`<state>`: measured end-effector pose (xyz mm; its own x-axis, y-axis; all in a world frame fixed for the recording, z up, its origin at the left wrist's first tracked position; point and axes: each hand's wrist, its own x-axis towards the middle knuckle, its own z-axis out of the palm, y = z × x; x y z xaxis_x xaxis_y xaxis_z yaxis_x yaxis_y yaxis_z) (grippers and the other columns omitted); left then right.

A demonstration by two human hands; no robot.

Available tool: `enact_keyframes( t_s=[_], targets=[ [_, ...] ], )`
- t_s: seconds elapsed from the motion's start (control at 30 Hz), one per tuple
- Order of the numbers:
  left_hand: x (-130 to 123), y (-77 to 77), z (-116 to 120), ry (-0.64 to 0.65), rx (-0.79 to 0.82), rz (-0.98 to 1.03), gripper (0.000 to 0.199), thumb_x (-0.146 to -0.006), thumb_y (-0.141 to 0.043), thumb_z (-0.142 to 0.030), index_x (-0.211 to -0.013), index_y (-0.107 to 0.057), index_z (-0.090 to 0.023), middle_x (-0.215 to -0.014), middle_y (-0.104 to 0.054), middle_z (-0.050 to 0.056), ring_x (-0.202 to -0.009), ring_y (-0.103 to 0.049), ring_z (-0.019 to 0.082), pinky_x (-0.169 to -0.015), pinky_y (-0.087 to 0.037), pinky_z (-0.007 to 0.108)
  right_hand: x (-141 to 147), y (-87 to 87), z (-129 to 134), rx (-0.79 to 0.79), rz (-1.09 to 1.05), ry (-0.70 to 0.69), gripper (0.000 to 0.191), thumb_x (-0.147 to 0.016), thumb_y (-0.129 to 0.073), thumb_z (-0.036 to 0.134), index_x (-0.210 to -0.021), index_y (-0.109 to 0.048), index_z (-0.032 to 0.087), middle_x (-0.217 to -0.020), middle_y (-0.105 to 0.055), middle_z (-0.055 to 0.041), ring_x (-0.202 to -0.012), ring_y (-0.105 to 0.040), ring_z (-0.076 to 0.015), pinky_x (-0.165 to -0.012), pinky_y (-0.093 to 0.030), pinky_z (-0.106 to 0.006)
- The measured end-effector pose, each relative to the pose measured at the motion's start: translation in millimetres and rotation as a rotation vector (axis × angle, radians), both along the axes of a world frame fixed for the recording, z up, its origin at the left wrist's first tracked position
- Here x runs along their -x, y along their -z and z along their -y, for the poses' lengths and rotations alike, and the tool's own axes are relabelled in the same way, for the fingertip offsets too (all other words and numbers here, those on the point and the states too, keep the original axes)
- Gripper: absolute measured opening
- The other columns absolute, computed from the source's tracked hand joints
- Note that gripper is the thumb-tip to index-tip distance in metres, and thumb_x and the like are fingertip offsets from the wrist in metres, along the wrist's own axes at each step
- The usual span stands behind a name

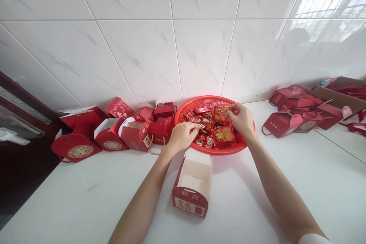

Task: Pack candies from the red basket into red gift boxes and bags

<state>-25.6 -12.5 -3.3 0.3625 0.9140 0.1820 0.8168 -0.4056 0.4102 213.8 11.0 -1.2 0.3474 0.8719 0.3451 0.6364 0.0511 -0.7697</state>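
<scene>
A red plastic basket (213, 152) full of red-wrapped sweets stands against the tiled wall. My right hand (243, 120) reaches over its right side, its fingers pinching the edge of a flat red packet (220, 113). Another flat packet (223, 136) with a round biscuit picture lies just in front of that one. Over the basket's left side, my left hand (183, 135) has its fingertips closed on a small wrapped sweet (200, 126). An open red gift box (191, 198), white inside, sits between my forearms in front of the basket; no contents show in it.
Several red gift boxes (81, 137) stand in a group on the left. More closed boxes (283, 123) are at the right, beside a brown carton (328, 95) holding red things. The white tabletop (94, 194) ends at a dark area on the left.
</scene>
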Motion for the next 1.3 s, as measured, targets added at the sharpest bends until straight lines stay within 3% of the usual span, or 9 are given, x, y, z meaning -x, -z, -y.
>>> enact_keyframes(
  t_s=[0.23, 0.5, 0.7, 0.87, 1.0, 1.13, 1.3],
  targets=[
    [-1.1, -1.1, 1.2, 0.000, 0.006, -0.008, 0.029, -0.094, -0.045, -0.024, -0.082, -0.072, -0.022, -0.092, -0.076, 0.004, -0.093, -0.069, 0.025, -0.075, -0.048, 0.033, -4.0, 0.3, -2.2, -0.043, -0.013, 0.058, 0.020, -0.079, -0.059, 0.028, -0.093, -0.069, 0.020, -0.090, -0.074, -0.0077, -0.080, -0.067, -0.0245, -0.077, -0.052, -0.040],
    [-1.2, -1.5, 1.0, -0.002, 0.008, -0.014, 0.031, -0.095, -0.045, -0.024, -0.082, -0.072, -0.022, -0.093, -0.077, 0.004, -0.094, -0.069, 0.024, -0.075, -0.048, 0.032, -7.5, 6.1, -5.5, -0.031, 0.009, 0.014, 0.042, -0.080, -0.058, 0.033, -0.119, -0.067, 0.018, -0.112, -0.074, -0.0117, -0.101, -0.068, -0.0284, -0.092, -0.053, -0.045],
    [-1.4, -1.4, 1.3, 0.002, 0.008, -0.011, 0.031, -0.095, -0.044, -0.024, -0.082, -0.072, -0.022, -0.091, -0.077, 0.004, -0.094, -0.069, 0.024, -0.075, -0.047, 0.031, -8.8, 9.9, -6.6, -0.037, 0.095, 0.000, 0.042, -0.078, -0.059, 0.030, -0.117, -0.065, 0.017, -0.126, -0.066, -0.0169, -0.119, -0.060, -0.0326, -0.100, -0.048, -0.047],
    [-0.5, -0.3, 1.1, 0.008, -0.004, -0.004, 0.031, -0.096, -0.045, -0.025, -0.081, -0.072, -0.023, -0.092, -0.077, 0.004, -0.091, -0.069, 0.024, -0.075, -0.048, 0.032, -4.5, 5.3, -3.3, -0.149, 0.114, -0.082, 0.027, -0.081, -0.057, 0.028, -0.105, -0.067, 0.020, -0.114, -0.071, -0.0129, -0.105, -0.066, -0.0289, -0.093, -0.052, -0.044],
    [-0.2, 0.7, 1.1, 0.007, -0.011, 0.002, 0.029, -0.095, -0.047, -0.024, -0.083, -0.073, -0.022, -0.094, -0.077, 0.004, -0.090, -0.069, 0.023, -0.075, -0.048, 0.031, 2.1, -3.5, -11.3, -0.001, 0.261, -0.300, 0.026, -0.086, -0.052, 0.023, -0.105, -0.069, 0.020, -0.105, -0.075, -0.0092, -0.092, -0.070, -0.0250, -0.083, -0.055, -0.039],
    [0.1, 1.0, 1.2, 0.007, -0.008, 0.003, 0.030, -0.096, -0.047, -0.023, -0.082, -0.074, -0.022, -0.091, -0.077, 0.005, -0.090, -0.069, 0.024, -0.076, -0.048, 0.031, 11.3, -11.6, -41.4, 0.127, 0.434, -0.455, 0.025, -0.079, -0.056, 0.010, -0.095, -0.070, 0.023, -0.103, -0.076, -0.0067, -0.096, -0.070, -0.0262, -0.080, -0.053, -0.035],
    [0.4, 1.5, 1.6, 0.010, -0.008, 0.007, 0.029, -0.095, -0.047, -0.023, -0.082, -0.073, -0.021, -0.091, -0.076, 0.005, -0.091, -0.069, 0.024, -0.076, -0.047, 0.032, 26.6, -7.2, -85.4, 0.281, 0.531, -0.563, 0.022, -0.063, -0.073, 0.008, -0.072, -0.061, 0.024, -0.071, -0.069, 0.0006, -0.069, -0.065, -0.0211, -0.062, -0.049, -0.028]
  ],
)
